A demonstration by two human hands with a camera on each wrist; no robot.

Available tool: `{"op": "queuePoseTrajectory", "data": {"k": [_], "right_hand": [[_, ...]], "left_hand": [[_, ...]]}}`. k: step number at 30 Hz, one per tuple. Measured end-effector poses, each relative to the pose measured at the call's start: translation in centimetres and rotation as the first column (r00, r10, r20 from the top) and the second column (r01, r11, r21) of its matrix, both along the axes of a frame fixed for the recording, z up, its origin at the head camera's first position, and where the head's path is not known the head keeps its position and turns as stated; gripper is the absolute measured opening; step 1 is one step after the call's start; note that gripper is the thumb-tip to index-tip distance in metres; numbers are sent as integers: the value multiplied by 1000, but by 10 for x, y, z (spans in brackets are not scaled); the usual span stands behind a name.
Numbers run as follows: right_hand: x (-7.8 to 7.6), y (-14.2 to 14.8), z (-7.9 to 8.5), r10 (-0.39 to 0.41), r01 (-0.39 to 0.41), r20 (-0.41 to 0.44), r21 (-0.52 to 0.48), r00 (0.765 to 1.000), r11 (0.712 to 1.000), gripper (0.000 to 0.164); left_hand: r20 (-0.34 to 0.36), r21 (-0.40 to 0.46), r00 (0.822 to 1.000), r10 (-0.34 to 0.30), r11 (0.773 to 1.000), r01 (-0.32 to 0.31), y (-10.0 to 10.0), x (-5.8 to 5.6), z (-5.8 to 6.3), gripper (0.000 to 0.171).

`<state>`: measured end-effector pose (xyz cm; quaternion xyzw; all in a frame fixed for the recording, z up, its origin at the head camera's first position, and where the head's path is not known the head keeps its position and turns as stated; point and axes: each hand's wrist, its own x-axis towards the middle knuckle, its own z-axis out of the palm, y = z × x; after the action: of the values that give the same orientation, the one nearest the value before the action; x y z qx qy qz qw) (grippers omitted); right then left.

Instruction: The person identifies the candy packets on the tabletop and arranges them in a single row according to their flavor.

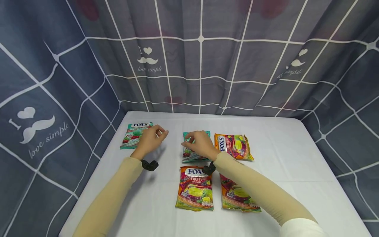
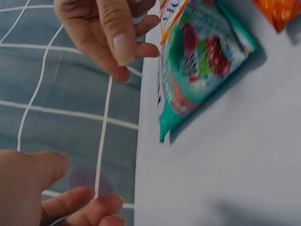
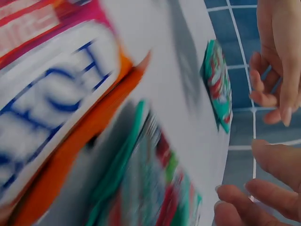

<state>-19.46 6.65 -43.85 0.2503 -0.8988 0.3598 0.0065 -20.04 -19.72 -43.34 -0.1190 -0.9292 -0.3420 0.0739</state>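
Loosely curled and empty, the left hand [image 1: 149,140] hovers near the left teal bag [image 1: 132,136], the right hand [image 1: 202,144] over the middle teal bag [image 1: 189,156] on the worktop [image 1: 281,141], contact unclear. Bag-handling seems in hand; gripping would call for closing.

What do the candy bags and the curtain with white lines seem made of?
Candy bags: probably thin plastic film with a slight sheen; their edges look creased and wavy. Curtain: likely matte cloth, since it hangs in soft folds; which fibre, I can't tell.
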Motion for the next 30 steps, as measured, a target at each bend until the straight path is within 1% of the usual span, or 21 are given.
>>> {"op": "queuePoseTrajectory", "data": {"k": [3, 6, 8, 10, 13, 17, 20, 24, 26, 30], "right_hand": [[6, 20, -5, -41, 44, -56, 40, 998, 998, 33], [11, 39, -12, -102, 113, -126, 85, 987, 990, 34], [13, 49, -17, -145, 160, -150, 100, 978, 982, 35], [15, 58, -21, -188, 205, -154, 103, 970, 973, 36], [16, 67, -28, -241, 250, -101, 84, 965, 965, 40], [17, 74, -34, -272, 271, 10, 61, 962, 961, 47], [17, 78, -38, -263, 262, 107, 31, 959, 965, 47], [16, 79, -42, -226, 244, 235, -49, 945, 968, 44], [15, 79, -43, -216, 244, 270, -78, 938, 967, 44], [13, 78, -45, -216, 254, 298, -94, 930, 963, 41]], "left_hand": [[25, 39, 999, -40, 998, 39, 9, 4, -4, 30], [53, 76, 995, -79, 994, 75, 18, 9, -10, 28], [80, 85, 992, -99, 992, 92, 24, 12, -15, 27], [113, 86, 987, -112, 991, 102, 30, 14, -21, 28], [167, 92, 978, -127, 989, 112, 38, 18, -30, 28], [216, 119, 967, -132, 987, 108, 47, 20, -41, 26], [242, 146, 959, -145, 983, 111, 53, 21, -50, 24], [270, 177, 949, -164, 977, 118, 61, 22, -60, 23], [277, 184, 948, -159, 977, 110, 64, 23, -63, 23], [291, 184, 947, -135, 979, 83, 70, 22, -66, 24]]}}
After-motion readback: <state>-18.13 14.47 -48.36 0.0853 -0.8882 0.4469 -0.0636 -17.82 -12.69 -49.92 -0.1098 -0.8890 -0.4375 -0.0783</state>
